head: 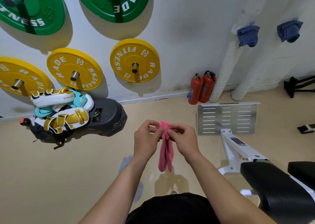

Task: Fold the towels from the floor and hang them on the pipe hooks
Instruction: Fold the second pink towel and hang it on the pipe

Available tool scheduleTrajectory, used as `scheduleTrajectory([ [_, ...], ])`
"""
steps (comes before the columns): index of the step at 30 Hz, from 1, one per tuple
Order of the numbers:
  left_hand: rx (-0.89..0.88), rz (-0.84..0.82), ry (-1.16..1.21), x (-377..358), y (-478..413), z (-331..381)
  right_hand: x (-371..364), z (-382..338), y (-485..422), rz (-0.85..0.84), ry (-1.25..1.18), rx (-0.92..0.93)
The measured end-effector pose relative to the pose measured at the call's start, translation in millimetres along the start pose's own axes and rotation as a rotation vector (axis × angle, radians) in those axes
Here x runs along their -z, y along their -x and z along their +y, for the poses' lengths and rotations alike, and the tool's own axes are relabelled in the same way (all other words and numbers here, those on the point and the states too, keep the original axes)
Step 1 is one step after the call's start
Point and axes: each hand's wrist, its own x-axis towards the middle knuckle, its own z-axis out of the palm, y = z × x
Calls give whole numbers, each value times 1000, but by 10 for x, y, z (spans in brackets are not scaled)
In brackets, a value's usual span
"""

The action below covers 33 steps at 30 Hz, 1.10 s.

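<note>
Pinching the bunched top of a pink towel [166, 154], the left hand [146, 138] and right hand [184, 138] face each other, fingers curled, thumbs and fingertips closed on the cloth. Below the fingers the towel hangs in two narrow folds above the floor. Down and left of the fingers, partly behind the left forearm, a pale grey towel [125, 162] lies on the floor. Far up and right of the fingers, a blue towel [248, 35] and a second blue towel [289, 30] hang on the white wrapped pipes [225, 67], with red fire extinguishers [201, 87] at their foot.
</note>
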Motion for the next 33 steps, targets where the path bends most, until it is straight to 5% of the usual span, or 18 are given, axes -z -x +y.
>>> scheduleTrajectory([
  [13,-187,-182,-222,124,-116,115,-66,-64,-14,27,130,143],
  [21,-190,-106,-205,159,-183,155,-112,-98,-48,13,134,153],
  [33,-141,-159,-123,237,-241,205,8,-192,-233,-219,113,165],
])
